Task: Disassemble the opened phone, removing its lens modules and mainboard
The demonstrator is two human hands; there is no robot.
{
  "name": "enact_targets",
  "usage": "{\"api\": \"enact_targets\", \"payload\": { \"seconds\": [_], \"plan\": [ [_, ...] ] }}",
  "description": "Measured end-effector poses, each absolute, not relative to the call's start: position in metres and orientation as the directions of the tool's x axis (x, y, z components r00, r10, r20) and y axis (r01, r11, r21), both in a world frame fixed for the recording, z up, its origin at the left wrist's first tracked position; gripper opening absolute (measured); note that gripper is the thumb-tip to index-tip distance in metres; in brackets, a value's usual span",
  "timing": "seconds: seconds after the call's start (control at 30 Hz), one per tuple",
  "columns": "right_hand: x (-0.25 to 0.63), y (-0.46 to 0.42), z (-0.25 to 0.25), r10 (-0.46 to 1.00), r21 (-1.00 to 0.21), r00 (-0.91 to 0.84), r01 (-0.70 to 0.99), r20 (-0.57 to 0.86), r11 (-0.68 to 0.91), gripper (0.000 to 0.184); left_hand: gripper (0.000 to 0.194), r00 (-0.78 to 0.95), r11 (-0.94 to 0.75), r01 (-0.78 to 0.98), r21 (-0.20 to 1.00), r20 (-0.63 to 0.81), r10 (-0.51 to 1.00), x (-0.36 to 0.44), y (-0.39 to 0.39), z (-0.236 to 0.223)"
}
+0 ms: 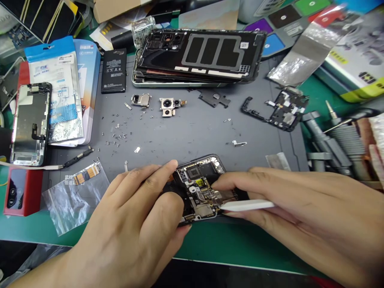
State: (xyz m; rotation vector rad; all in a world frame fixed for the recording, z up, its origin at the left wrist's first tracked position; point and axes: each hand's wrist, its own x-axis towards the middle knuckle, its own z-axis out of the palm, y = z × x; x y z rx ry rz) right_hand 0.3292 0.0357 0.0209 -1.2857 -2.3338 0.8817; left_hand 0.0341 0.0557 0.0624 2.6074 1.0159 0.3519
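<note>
An opened phone (pixel 200 182) lies with its circuit board exposed at the front of the grey work mat (pixel 186 132). My left hand (pixel 132 224) grips its left end, index finger along the top edge and thumb pressed on the near side. My right hand (pixel 303 212) comes in from the right and pinches a white plastic pry tool (pixel 246 205), whose tip rests on the board's lower right part. The phone's near and right parts are hidden under my hands.
A stack of phone back covers (pixel 198 56) lies at the mat's far side, with a black battery (pixel 114 70), camera modules (pixel 169 106), a black frame piece (pixel 279 112) and several loose screws. A phone screen (pixel 30 124) and red phone (pixel 22 191) sit left; metal tools (pixel 333 140) right.
</note>
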Motion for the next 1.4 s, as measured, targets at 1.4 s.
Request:
{"api": "enact_targets", "payload": {
  "seconds": [1.4],
  "plan": [
    [0.32, 0.036, 0.035, 0.865, -0.668, -0.496, 0.667, -0.07, 0.328, 0.019, 0.012, 0.719, -0.693, 0.614, 0.378, 0.095, 0.688, 0.033, 0.057, 0.063]
  ]
}}
